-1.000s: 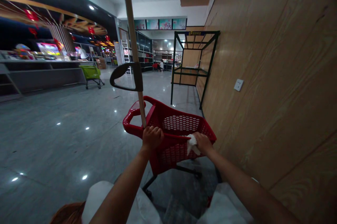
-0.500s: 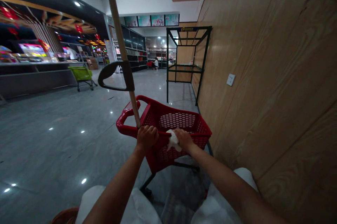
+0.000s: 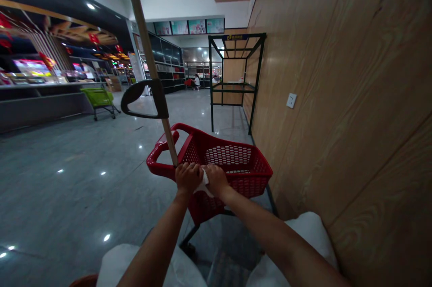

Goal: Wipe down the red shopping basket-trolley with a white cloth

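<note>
Head view: a red cart (image 3: 209, 141) is stationed on the floor (image 3: 111, 201) close in front, near the wood-grained wall (image 3: 330, 111), so its near rim is easily reached. The left hand (image 3: 189, 177) is closed over that rim, right by the foot of a pole (image 3: 140, 21), presumably so the cart is steadied; whether the pole is also gripped cannot be told. A white cloth (image 3: 204, 183) is held bunched in the curled right hand (image 3: 218, 180) against the rim, apparently so pressure can be applied.
</note>
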Demonstrator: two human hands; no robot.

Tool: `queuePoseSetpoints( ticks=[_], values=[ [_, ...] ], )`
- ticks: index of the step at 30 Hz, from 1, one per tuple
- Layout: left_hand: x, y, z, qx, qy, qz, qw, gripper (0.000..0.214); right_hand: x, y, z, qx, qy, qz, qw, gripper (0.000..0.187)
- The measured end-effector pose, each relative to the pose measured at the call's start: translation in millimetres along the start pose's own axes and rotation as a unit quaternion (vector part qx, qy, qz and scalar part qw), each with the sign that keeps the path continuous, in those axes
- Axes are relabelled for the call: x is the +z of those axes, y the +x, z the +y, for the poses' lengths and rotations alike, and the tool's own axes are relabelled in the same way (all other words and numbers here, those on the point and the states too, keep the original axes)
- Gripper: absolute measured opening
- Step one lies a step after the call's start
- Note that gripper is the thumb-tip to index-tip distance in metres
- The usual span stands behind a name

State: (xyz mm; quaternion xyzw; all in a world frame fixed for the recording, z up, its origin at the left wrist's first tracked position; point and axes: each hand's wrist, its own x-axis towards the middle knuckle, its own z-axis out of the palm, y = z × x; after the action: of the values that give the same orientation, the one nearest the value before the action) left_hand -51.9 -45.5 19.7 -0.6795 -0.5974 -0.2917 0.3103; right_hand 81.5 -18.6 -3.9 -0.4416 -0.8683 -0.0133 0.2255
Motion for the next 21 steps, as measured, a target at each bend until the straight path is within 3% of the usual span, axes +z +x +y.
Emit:
queuePoseSetpoints(
  ticks=[3,5,9,12,14,19,21],
  values=[
    [-0.9,0.3,-5.8,0.026,0.01,0.001,1.0,0.025,-3.3,-3.0,9.5,-0.023,-0.026,-0.02,0.999,0.035],
    [-0.4,1.0,-9.2,0.039,0.006,0.0,0.999,0.026,-7.8,-20.6,40.6,-0.024,-0.052,-0.041,0.998,0.037],
    [3.9,1.2,-11.4,0.033,0.002,0.013,0.999,0.027,-19.9,-70.4,116.0,0.037,-0.104,-0.059,0.992,0.04],
    [8.0,0.8,-8.2,0.003,-0.01,0.013,1.0,0.03,-25.6,-88.7,136.5,0.081,-0.114,-0.047,0.989,0.044],
    [10.1,0.9,-5.1,-0.025,-0.021,0.008,0.999,0.031,-23.0,-82.1,120.5,0.094,-0.095,-0.04,0.99,0.046],
    [10.2,2.5,-3.7,-0.037,-0.037,-0.006,0.999,0.029,-1.9,-27.3,25.1,0.034,-0.007,-0.004,0.999,0.058],
    [8.0,3.2,-6.6,-0.023,-0.036,-0.015,0.999,0.028,3.5,-11.7,0.7,0.025,0.008,0.021,0.999,0.055]
  ],
)
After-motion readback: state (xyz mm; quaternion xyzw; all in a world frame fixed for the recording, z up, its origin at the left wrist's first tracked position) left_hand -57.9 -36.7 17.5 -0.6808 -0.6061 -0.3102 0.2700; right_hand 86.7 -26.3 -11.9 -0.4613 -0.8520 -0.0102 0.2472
